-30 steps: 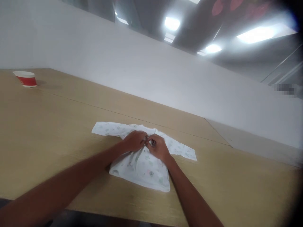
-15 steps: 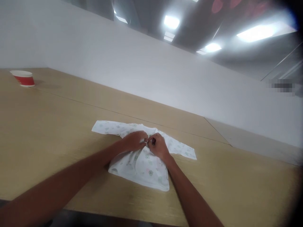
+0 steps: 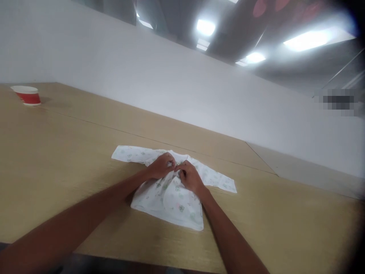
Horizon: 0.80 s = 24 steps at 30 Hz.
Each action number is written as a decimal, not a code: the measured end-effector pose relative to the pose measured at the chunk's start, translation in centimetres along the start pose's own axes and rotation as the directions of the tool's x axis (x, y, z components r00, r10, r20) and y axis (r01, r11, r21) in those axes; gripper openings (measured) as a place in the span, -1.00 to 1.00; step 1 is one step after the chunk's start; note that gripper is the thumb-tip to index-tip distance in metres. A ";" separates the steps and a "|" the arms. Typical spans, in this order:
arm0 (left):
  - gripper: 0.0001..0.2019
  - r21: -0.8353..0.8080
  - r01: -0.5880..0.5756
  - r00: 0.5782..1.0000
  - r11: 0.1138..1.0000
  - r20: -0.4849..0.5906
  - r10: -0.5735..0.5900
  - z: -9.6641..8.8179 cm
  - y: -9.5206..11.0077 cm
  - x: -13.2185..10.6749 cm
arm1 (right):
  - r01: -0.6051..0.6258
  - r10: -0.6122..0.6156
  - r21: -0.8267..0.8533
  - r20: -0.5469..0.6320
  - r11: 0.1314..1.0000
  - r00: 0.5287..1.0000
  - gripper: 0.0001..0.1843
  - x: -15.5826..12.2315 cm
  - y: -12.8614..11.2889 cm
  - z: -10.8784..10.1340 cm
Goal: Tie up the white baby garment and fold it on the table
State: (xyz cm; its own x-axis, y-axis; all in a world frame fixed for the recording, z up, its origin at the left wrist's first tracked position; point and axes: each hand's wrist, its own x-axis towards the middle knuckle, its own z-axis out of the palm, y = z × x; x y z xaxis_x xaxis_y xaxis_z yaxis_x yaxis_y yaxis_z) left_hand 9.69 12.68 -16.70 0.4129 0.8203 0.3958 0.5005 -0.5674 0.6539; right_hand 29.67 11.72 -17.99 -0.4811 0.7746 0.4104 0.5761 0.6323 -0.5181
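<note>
A small white long-sleeved baby shirt (image 3: pixel 182 207) with a faint green and pink print lies spread on the table, its sleeves stretched out to both sides and its hem toward me. At the upper middle of its front, my left hand (image 3: pixel 161 166) pinches the cloth from the left. My right hand (image 3: pixel 190 176) is closed on the cloth just beside it, fingertips almost meeting the left ones. The fabric is drawn up into folds below the fingers. Whatever small fastening may sit between the fingertips is hidden.
The wooden table (image 3: pixel 85 152) carries a red and white paper cup (image 3: pixel 30 97) at the far left. A white partition (image 3: pixel 142 76) rises along the table's back edge. The table's near edge runs below my forearms.
My left hand has shifted slightly up, and its fingers are more curled. My right fingers have moved a little at the same spot. The shirt lies where it was.
</note>
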 end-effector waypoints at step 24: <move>-0.88 0.022 -0.039 0.999 0.999 -0.035 0.040 1.2 -0.8 -0.2 | -0.348 0.327 -0.156 -0.146 0.925 0.934 -0.79 0.0 -2.0 -0.2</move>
State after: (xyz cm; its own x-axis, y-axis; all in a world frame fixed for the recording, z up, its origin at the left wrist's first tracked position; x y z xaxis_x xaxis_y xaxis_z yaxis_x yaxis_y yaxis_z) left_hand 10.11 12.91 -18.10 0.4056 0.7990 0.4439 0.5004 -0.6005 0.6237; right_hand 28.63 10.53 -16.84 -0.1647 0.9317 0.3238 0.8029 0.3173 -0.5047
